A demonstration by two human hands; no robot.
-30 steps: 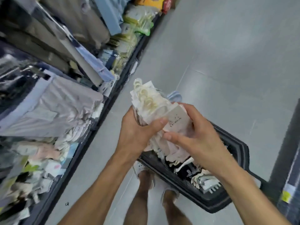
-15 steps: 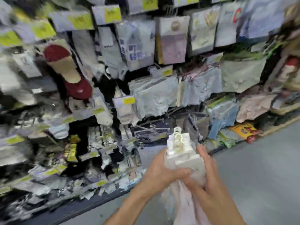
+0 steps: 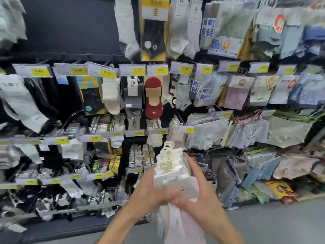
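Far left: a white sock (image 3: 22, 106) hangs on the rack under a yellow price tag (image 3: 39, 71) marked 6.80. Centre: a red no-show sock (image 3: 153, 103) hangs on its card among grey and cream pairs. Below it, my left hand (image 3: 149, 194) grips the bundle of carded socks (image 3: 174, 175) from the left, thumb curled across the front card. The bundle stands tilted in front of the lower rows of the rack, with its white hook tabs stacked and pointing up and pale fabric hanging below my hands. My right hand (image 3: 205, 199) clasps it from the right, fingers laid along its side and thumb across the front. Right: pale briefs (image 3: 207, 134) on hangers. Lower right: grey floor (image 3: 281, 222).
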